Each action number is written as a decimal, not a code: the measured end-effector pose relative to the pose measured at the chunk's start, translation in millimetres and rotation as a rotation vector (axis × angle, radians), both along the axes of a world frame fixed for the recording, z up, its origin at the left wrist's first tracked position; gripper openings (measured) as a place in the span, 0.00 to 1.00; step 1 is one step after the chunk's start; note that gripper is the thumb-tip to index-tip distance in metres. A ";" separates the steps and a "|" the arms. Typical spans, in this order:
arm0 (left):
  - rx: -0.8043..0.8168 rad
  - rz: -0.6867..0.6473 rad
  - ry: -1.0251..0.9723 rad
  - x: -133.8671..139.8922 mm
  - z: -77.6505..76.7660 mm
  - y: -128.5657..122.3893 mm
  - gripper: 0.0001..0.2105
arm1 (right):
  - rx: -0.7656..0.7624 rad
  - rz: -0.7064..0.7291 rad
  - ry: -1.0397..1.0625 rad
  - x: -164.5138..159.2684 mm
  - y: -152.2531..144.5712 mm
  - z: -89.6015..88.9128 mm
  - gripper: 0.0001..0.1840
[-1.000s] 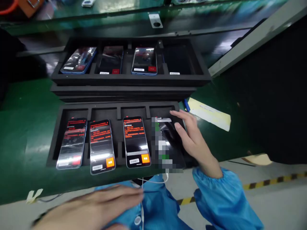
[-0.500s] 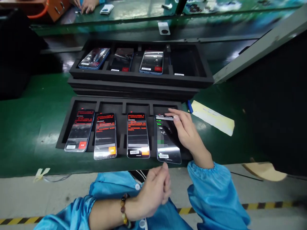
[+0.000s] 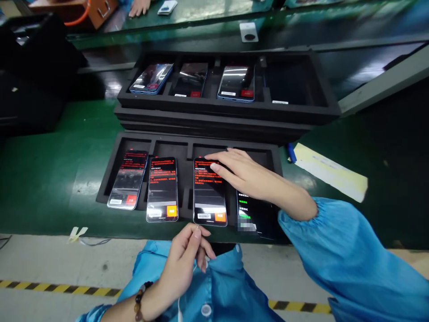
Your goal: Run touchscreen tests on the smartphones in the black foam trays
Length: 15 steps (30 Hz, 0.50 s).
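Observation:
My left hand (image 3: 184, 255), with a beaded bracelet at the wrist, is below the third phone's lower edge. Its thumb and index finger pinch a small tip, and a white earphone cable (image 3: 180, 308) hangs beneath the hand. Over the top of the third phone (image 3: 209, 197) lies my right hand (image 3: 241, 172), fingers stretched out; whether they touch the glass I cannot tell. That phone shows red text and an orange button. The fourth phone (image 3: 250, 214), with green and white text, is partly under my right forearm. To the left lie the second phone (image 3: 162, 190) and the first phone (image 3: 127, 181).
The phones rest across a black foam tray (image 3: 184, 174). Behind it, a stack of foam trays (image 3: 214, 120) holds more phones. A yellow paper strip (image 3: 330, 172) and a blue pen (image 3: 291, 153) lie to the right. A co-worker's hand (image 3: 139, 6) is across the bench.
My right hand has moved left from the fourth phone to the third. My left hand has also shifted left, from below the fourth phone to below the third. The view has turned slightly.

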<state>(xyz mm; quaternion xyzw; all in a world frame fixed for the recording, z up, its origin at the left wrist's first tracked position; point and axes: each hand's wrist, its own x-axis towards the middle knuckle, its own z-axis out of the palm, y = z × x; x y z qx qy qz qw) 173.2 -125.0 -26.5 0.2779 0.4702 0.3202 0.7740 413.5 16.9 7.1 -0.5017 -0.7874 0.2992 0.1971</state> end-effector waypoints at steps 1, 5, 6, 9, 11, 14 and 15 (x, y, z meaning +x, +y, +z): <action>-0.010 0.009 -0.009 1.6 0.5 0.9 0.30 | -0.009 0.001 -0.002 -1.4 2.4 -1.6 0.29; -0.048 0.048 -0.014 5.9 3.4 2.6 0.30 | -0.039 -0.015 0.008 0.4 6.8 -5.4 0.28; -0.054 0.061 -0.007 6.7 4.1 2.3 0.31 | -0.052 -0.011 0.007 1.2 7.3 -4.0 0.27; -0.096 0.075 0.018 9.8 7.1 0.9 0.33 | -0.076 -0.004 -0.011 0.3 7.7 7.6 0.24; -0.151 0.096 0.046 11.9 8.7 0.6 0.32 | -0.077 -0.016 -0.025 -2.8 7.8 17.8 0.22; -0.206 0.141 0.118 12.7 3.5 2.7 0.30 | -0.081 -0.035 -0.034 -7.4 10.3 25.8 0.19; -0.210 0.140 0.148 11.9 -1.7 3.9 0.30 | -0.073 -0.040 -0.049 -7.8 11.7 25.7 0.19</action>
